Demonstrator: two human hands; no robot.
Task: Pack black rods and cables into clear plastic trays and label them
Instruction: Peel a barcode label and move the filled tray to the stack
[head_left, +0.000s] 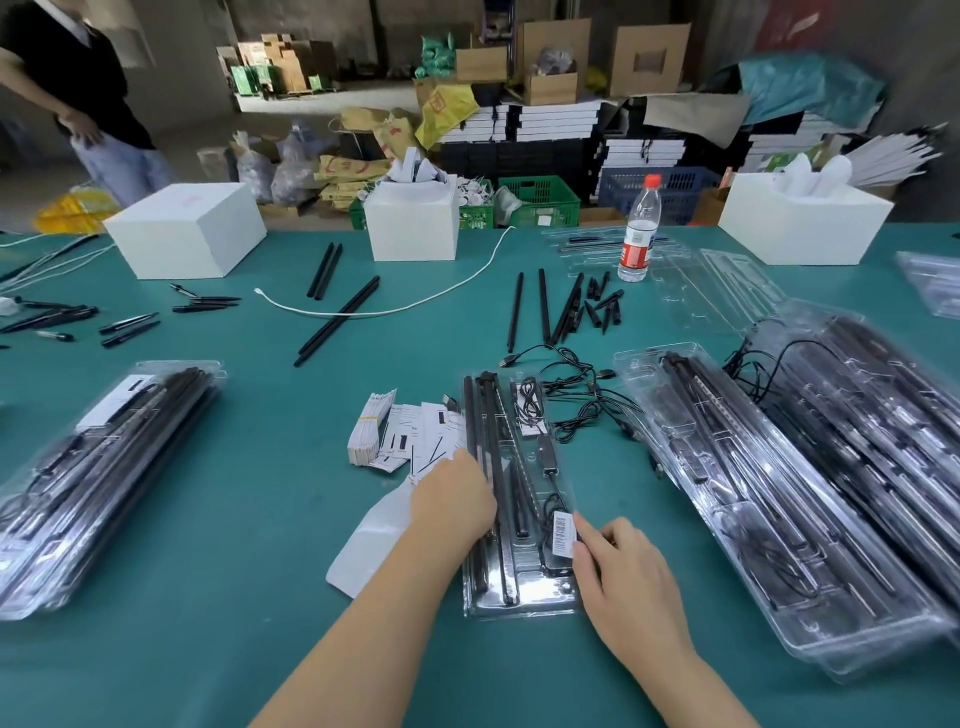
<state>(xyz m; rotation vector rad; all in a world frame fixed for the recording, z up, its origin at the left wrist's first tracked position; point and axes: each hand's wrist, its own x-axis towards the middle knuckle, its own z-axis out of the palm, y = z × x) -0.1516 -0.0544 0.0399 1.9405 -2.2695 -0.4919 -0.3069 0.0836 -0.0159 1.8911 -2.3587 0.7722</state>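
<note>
This is a packing workshop in a warehouse. A long green table (260, 493) carries filled clear trays (779, 493) stacked right of the hands and bagged packs (104, 467) to their left. Beyond the table stand cardboard boxes (550, 57), plastic crates (540, 200) and stacked flat cartons (556, 122) on a bare concrete floor.

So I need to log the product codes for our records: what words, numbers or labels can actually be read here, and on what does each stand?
No text can be read.
Barcode sticker on the clear tray, under the right hand: bars only, digits too small.
Printed cards by the left hand: print blurred.
Water bottle red label: unreadable.
Yellow bags behind the table: red marks, illegible.
</note>
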